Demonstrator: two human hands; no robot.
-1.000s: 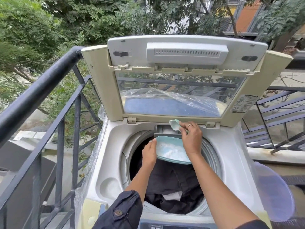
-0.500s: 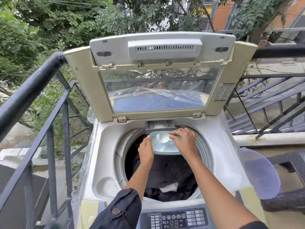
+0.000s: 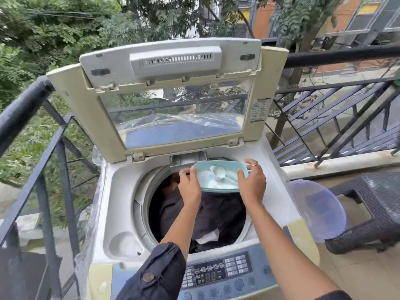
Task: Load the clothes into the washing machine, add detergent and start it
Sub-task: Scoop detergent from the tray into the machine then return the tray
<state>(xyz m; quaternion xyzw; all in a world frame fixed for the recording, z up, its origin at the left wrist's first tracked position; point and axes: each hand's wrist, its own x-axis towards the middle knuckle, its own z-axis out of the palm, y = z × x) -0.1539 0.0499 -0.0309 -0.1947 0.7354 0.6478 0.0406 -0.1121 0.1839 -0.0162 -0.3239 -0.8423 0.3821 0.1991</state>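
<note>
**Detergent tub held over the open drum of a top-loader, balcony corner**

1. Fingers point(image 3: 183, 173) of the left hand point(image 3: 189, 187): curled onto the left rim of the detergent tub point(image 3: 225, 185), gripping it.
2. Right hand point(image 3: 252, 185): thumb on the tub's near right rim, fingers hooked round the far right corner, holding it.
3. Detergent tub: teal and shallow, carried level between both hands above the rear edge of the drum mouth. White powder and a pale scoop point(image 3: 216, 171) lie inside it.
4. Dispenser drawer point(image 3: 188, 159): pulled open, just behind the tub.
5. Clothes point(image 3: 216, 213): dark, piled low in the drum, well below the tub.
6. Washing machine point(image 3: 121, 191): broad pale top deck all round the drum mouth.
7. Lid point(image 3: 177, 98): upright at the rear edge.
8. Sticker point(image 3: 259, 110) on the lid frame: print too small to read.
9. Control panel point(image 3: 216, 271): at the near edge. The display reads "88"; button captions are illegible.
10. Railing point(image 3: 26, 109): dark metal, close along the left side and running behind the machine.
11. Clear plastic bowl point(image 3: 318, 211): just beside the machine's right edge.
12. Wicker stool point(image 3: 372, 202): past the bowl, with open floor in front of it.
</note>
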